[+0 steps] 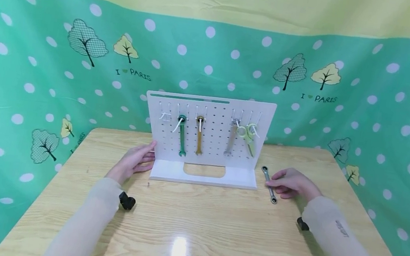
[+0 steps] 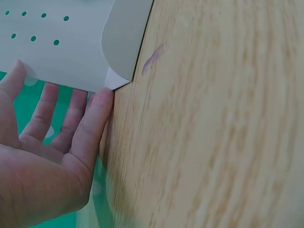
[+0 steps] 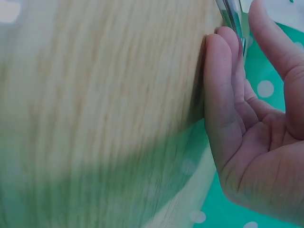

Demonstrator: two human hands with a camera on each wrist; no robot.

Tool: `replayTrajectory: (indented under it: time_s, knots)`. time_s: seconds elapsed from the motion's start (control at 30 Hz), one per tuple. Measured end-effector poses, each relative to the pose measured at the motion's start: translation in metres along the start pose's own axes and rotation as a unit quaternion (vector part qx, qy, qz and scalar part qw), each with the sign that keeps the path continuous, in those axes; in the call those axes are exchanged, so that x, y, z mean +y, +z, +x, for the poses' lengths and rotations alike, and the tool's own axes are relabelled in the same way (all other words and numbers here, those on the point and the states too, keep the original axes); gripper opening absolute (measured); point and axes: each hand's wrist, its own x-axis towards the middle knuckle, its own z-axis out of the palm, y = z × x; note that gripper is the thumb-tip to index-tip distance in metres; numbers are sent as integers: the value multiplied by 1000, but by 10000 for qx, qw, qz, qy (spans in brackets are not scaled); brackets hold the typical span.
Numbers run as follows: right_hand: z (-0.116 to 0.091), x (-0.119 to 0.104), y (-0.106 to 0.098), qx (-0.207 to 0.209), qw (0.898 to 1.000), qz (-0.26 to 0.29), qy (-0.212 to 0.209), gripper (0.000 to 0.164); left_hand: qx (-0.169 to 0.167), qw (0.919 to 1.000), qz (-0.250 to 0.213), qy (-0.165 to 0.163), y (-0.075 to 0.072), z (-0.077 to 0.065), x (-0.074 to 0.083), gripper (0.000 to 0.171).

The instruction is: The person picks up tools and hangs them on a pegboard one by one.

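Observation:
A white pegboard stand (image 1: 202,175) stands upright at the middle of the table. My left hand (image 1: 138,159) touches its left edge; in the left wrist view the thumb lies against the perforated face and the other fingers, nearly straight, meet the edge. To the right of the stand is a silver double-ended ring wrench (image 1: 268,179), close to the tabletop. My right hand (image 1: 292,183) holds it near the middle, thumb across it. In the right wrist view only part of the wrench (image 3: 231,16) shows beside the fingertips.
On hooks hang a green wrench (image 1: 182,138), a gold wrench (image 1: 199,138), a silver wrench (image 1: 231,140) and light green scissors (image 1: 249,138). A hook (image 1: 165,116) at the far left holds nothing. A dotted green curtain (image 1: 198,58) surrounds the wooden table (image 1: 215,224).

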Motion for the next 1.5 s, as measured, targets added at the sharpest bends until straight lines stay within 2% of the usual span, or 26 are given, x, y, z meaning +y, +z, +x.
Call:
replayTrajectory:
  time_s: [0.23, 0.33, 0.67, 1.07, 1.5]
  knots:
    - [4, -5, 5, 69, 9997, -242, -69, 64, -94, 9999, 66, 28, -3, -1, 0, 102]
    - [5, -4, 6, 128, 9996, -243, -5, 61, -178, 9996, 192, 59, -2, 1, -1, 102]
    - [4, -6, 6, 100, 9997, -230, -27, 56, -158, 9983, 550, 64, -1, 4, -2, 103]
    - [4, -7, 7, 22, 9999, -109, -5, 47, -253, 9985, 477, 19, -3, 5, -3, 104]
    - [6, -5, 6, -150, 9998, -136, -24, 44, -201, 9987, 463, 24, -2, 6, -4, 102]
